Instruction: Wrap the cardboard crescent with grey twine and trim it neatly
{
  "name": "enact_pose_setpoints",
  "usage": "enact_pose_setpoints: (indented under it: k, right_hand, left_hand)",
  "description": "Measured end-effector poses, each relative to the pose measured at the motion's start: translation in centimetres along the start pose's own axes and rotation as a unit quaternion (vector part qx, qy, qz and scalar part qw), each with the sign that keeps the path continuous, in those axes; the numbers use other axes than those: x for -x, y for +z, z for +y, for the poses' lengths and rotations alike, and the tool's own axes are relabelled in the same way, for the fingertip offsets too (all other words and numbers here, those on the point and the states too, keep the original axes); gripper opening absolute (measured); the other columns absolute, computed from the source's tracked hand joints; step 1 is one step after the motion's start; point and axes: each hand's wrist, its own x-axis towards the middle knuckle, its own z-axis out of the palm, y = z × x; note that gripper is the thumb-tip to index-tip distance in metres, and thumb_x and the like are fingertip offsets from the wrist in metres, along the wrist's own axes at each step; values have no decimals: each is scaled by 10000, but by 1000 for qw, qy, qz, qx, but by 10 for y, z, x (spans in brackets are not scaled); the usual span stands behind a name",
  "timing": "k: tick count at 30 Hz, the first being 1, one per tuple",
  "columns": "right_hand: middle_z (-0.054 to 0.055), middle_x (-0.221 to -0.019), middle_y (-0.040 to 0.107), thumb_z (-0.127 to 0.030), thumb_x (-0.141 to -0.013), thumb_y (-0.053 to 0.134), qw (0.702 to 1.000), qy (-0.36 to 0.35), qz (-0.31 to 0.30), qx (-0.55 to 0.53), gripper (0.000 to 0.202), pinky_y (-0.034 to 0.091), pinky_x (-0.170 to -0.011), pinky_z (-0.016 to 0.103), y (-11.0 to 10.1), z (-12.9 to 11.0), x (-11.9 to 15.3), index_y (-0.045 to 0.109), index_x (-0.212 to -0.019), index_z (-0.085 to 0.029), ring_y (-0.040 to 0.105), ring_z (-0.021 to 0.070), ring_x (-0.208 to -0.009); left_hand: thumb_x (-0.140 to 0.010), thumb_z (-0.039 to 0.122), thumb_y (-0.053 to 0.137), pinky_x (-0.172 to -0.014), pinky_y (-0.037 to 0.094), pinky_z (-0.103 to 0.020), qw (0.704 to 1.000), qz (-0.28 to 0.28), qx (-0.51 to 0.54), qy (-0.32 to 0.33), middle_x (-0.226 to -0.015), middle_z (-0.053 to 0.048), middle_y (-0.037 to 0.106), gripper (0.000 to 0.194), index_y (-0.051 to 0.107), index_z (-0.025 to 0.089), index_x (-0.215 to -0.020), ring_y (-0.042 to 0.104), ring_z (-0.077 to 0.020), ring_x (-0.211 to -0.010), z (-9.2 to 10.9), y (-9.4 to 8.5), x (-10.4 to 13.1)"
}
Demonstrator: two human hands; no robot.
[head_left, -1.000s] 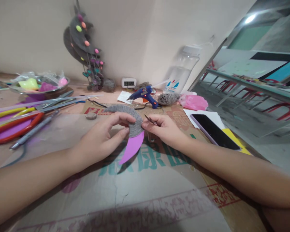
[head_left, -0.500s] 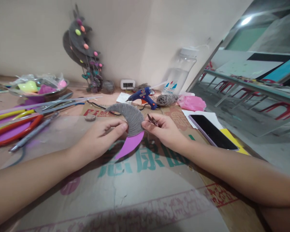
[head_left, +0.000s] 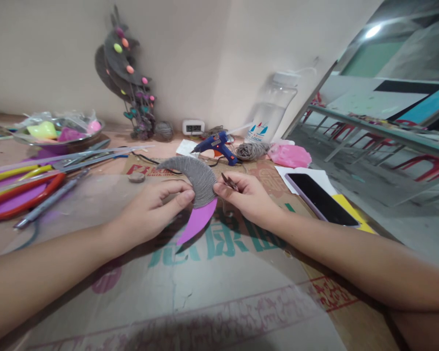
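A purple paper crescent (head_left: 196,225) hangs above the cardboard, its upper and middle part wrapped in grey yarn (head_left: 199,178) and its lower tip bare. My left hand (head_left: 168,202) pinches the crescent's inner edge between thumb and fingers. On the outer edge, my right hand (head_left: 245,195) is closed, thumb and forefinger touching the yarn-covered side where the wrapping ends. A small dark-brown pointed thing (head_left: 229,181) juts from the right hand's fingers; its kind cannot be made out.
Behind the hands lie a blue glue gun (head_left: 217,146), a coil of grey yarn (head_left: 253,151) and a water bottle (head_left: 270,109). Scissors (head_left: 32,195) and a pen (head_left: 53,199) are at left, a phone (head_left: 320,200) at right. A crescent ornament (head_left: 122,68) hangs on the wall.
The crescent has tilted slightly, its upper tip shifting a little left and its lower tip a little right and down. Both hands keep their holds and have barely moved.
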Motion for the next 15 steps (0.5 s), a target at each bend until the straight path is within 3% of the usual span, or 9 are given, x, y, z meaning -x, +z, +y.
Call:
enact_pose_setpoints:
  k: [15]
  right_hand:
    - [-60, -550, 371, -444, -792, 580, 1000, -1, 9, 5, 315, 249, -460, 204, 0, -1, 1, 484, -666, -172, 321, 62, -492]
  left_hand:
    - [-835, 279, 494, -600, 413, -239, 1000, -7, -18, -24, -677, 33, 534, 159, 530, 206, -698, 504, -127, -651, -1, 1, -1]
